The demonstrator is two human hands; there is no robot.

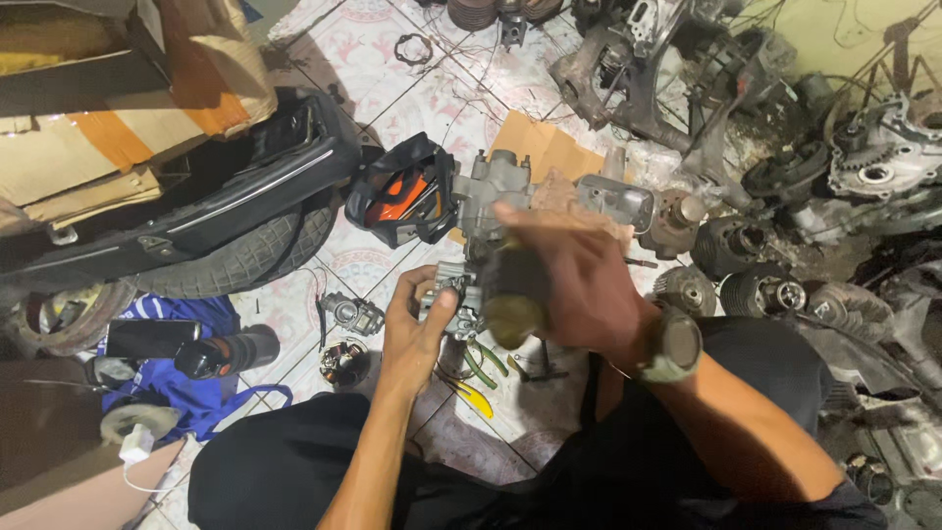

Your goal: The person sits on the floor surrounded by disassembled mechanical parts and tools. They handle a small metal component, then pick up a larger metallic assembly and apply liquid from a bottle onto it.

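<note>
Carburetor [453, 299] sits near the middle of the frame, held just above the tiled floor [392, 108], between my knees. It's small, grey cast metal with a greasy look; most of the body is hidden behind my hands, so I can't tell its orientation.

Left hand [417, 329]: fingers wrapped around the carburetor's left side, thumb on top, a firm hold. Right hand [569, 290]: fingers closed around a dark cylindrical part [512, 294], blurred, pressed up against the carburetor's right side. Can't tell if it's a tool handle or a component. Watch [672, 344] on that wrist.

My read on doing this well: keep the left hand as the clamp and let only the right one work. Keep the dark piece square to the body, since cast metal like this probably strips or cracks if forced at an angle. Keep it low over the floor so dropped small bits stay findable.

Outward: yellow-handled pliers [476, 378] lie on the tiles just under the hands. A second small carburetor [353, 314] is near left. Just beyond the hands is a larger grey engine assembly [496, 191] with an orange-and-black cover [402, 201] beside it. Tyre [255, 250] and black seat [196, 206] far left, blue cloth [182, 378] near left. Finned cylinders [731, 245] and engine cases are stacked on the right.
</note>
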